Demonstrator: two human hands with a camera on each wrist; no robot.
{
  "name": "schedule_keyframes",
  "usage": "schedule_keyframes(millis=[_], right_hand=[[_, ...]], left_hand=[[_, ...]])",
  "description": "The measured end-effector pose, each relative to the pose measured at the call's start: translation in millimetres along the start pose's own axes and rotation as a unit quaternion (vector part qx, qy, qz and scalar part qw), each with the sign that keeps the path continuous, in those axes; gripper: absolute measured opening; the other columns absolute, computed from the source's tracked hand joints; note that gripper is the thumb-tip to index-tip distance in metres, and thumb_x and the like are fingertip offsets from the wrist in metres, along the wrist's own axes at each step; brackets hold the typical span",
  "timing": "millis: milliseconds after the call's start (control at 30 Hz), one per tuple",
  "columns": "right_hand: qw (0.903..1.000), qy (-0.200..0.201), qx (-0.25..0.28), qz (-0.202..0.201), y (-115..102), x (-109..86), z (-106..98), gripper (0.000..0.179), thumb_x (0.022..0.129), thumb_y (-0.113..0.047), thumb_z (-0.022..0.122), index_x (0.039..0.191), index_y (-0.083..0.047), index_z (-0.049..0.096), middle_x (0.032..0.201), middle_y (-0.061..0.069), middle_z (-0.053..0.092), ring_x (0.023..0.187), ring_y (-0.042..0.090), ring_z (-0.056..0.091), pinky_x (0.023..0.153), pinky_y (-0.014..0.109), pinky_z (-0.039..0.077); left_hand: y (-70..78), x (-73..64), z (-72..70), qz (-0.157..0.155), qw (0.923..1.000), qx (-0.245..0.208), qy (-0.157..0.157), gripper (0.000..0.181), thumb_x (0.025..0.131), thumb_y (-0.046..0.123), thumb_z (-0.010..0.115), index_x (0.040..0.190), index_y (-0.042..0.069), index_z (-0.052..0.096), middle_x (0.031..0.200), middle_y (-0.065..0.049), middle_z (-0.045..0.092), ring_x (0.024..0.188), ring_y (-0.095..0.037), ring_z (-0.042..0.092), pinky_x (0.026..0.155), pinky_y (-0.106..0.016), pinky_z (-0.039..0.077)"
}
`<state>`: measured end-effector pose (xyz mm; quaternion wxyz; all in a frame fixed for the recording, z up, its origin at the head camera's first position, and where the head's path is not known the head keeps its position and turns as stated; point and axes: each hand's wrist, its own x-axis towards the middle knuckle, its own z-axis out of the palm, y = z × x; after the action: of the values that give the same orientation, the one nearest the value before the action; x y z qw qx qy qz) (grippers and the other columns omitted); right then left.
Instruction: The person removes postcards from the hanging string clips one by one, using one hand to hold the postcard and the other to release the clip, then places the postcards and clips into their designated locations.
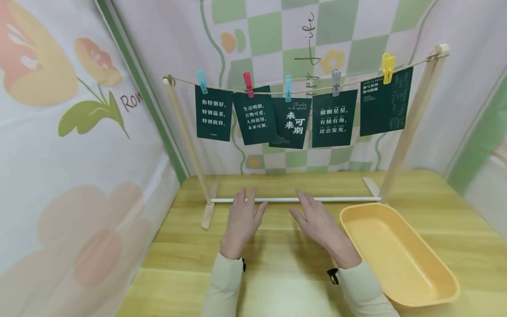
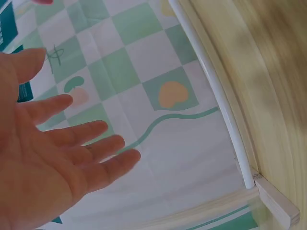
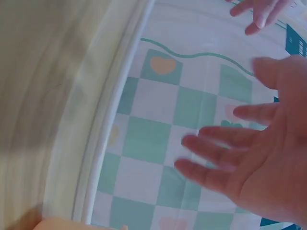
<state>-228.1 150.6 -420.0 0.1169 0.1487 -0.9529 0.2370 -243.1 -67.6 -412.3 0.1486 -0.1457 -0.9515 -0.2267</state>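
Note:
My left hand [image 1: 243, 216] hovers over the table with fingers spread, overlapping the left part of the white rod [image 1: 281, 200] in the head view. Opposite it, my right hand [image 1: 317, 220] is also spread, palm toward the left one. Both palms hold nothing in the wrist views. Behind them, a twine line [image 1: 261, 93] runs between two wooden posts. Dark green cards [image 1: 334, 119] with white writing hang from it, held by blue, grey, yellow and red clothespins [image 1: 248, 84]. The second card from the left [image 1: 255, 116] overlaps the middle one [image 1: 291, 123].
A yellow plastic tray [image 1: 390, 246] with nothing in it stands at the right of the wooden table [image 1: 178, 264]. Short wooden feet [image 1: 210, 211] support the posts. A checkered, flowered curtain [image 1: 265, 35] hangs behind and along the left side.

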Motion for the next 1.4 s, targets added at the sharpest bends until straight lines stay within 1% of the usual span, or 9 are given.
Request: schedule_keyframes(millis=[100,233,433,600,767,900,1067,1233,1400], right_hand=[[0.9981,-0.003,0.056,0.024,-1,4.8,-9,0.070,0.104,-0.050,0.036,0.152,0.001,0.028,0.149,0.027,0.043,0.131,0.044,0.049,0.107,0.060,0.040],[0.9934,0.028,0.103,0.041,-4,7.9,-19,0.066,0.104,-0.051,0.035,0.150,-0.003,0.034,0.140,0.022,0.055,0.112,0.036,0.066,0.095,0.055,0.051],[0.9824,0.107,0.150,0.029,-12,13.0,-26,0.055,0.105,-0.045,0.039,0.142,-0.006,0.047,0.118,0.016,0.070,0.083,0.023,0.071,0.076,0.046,0.057],[0.9721,0.145,0.184,0.007,-24,23.4,-34,0.048,0.104,-0.041,0.043,0.137,-0.007,0.052,0.106,0.014,0.072,0.075,0.021,0.069,0.063,0.034,0.054],[0.9674,0.150,0.203,-0.022,-38,37.3,-48,0.047,0.105,-0.040,0.042,0.136,-0.006,0.052,0.100,0.013,0.072,0.075,0.022,0.070,0.055,0.028,0.051],[0.9641,0.163,0.204,-0.050,-50,50.1,-62,0.045,0.105,-0.038,0.043,0.136,-0.005,0.052,0.094,0.010,0.072,0.073,0.020,0.068,0.057,0.027,0.050],[0.9583,0.175,0.207,-0.090,-67,64.7,-80,0.042,0.105,-0.034,0.045,0.133,-0.005,0.053,0.093,0.008,0.071,0.068,0.018,0.063,0.059,0.027,0.048],[0.9593,0.155,0.208,-0.112,-80,80.0,-94,0.042,0.104,-0.037,0.044,0.132,-0.007,0.053,0.097,0.008,0.070,0.072,0.018,0.067,0.061,0.031,0.050],[0.9557,0.156,0.199,-0.151,-94,95.8,-103,0.037,0.104,-0.031,0.047,0.130,-0.006,0.055,0.091,0.008,0.071,0.069,0.018,0.067,0.060,0.030,0.049]], left_hand=[[-1.1,2.3,-1.2,0.005,0.9995,-0.026,0.018,0.058,0.103,0.045,0.046,0.147,0.008,0.040,0.147,-0.027,0.043,0.133,-0.043,0.047,0.104,-0.057,0.044],[-1.4,3.8,-2.7,0.010,0.9976,-0.062,0.029,0.055,0.103,0.043,0.045,0.144,0.006,0.043,0.145,-0.022,0.048,0.130,-0.037,0.051,0.103,-0.051,0.047],[-3.9,6.7,-9.0,0.008,0.9898,-0.112,0.088,0.045,0.104,0.035,0.047,0.137,0.004,0.052,0.135,-0.017,0.058,0.124,-0.033,0.057,0.101,-0.046,0.050],[-10.6,9.6,-19.3,0.014,0.9821,-0.126,0.140,0.038,0.103,0.028,0.049,0.127,0.001,0.060,0.127,-0.017,0.065,0.118,-0.033,0.061,0.099,-0.046,0.051],[-17.8,13.1,-33.1,0.012,0.9783,-0.133,0.159,0.034,0.103,0.026,0.050,0.122,0.000,0.063,0.121,-0.019,0.067,0.111,-0.035,0.064,0.095,-0.046,0.053],[-23.3,18.1,-46.0,0.007,0.9751,-0.128,0.181,0.031,0.103,0.024,0.051,0.118,0.001,0.065,0.116,-0.018,0.069,0.107,-0.033,0.065,0.092,-0.045,0.054],[-28.1,25.3,-63.7,0.000,0.9700,-0.144,0.196,0.029,0.102,0.021,0.051,0.117,0.001,0.065,0.114,-0.019,0.068,0.106,-0.032,0.065,0.087,-0.043,0.057],[-26.3,35.7,-86.6,0.021,0.9627,-0.149,0.225,0.026,0.101,0.017,0.053,0.113,-0.001,0.066,0.109,-0.020,0.070,0.102,-0.032,0.067,0.083,-0.042,0.058],[-23.2,45.8,-105.8,0.030,0.9591,-0.142,0.243,0.025,0.101,0.017,0.053,0.111,-0.001,0.067,0.107,-0.019,0.070,0.099,-0.031,0.068,0.081,-0.040,0.059]])
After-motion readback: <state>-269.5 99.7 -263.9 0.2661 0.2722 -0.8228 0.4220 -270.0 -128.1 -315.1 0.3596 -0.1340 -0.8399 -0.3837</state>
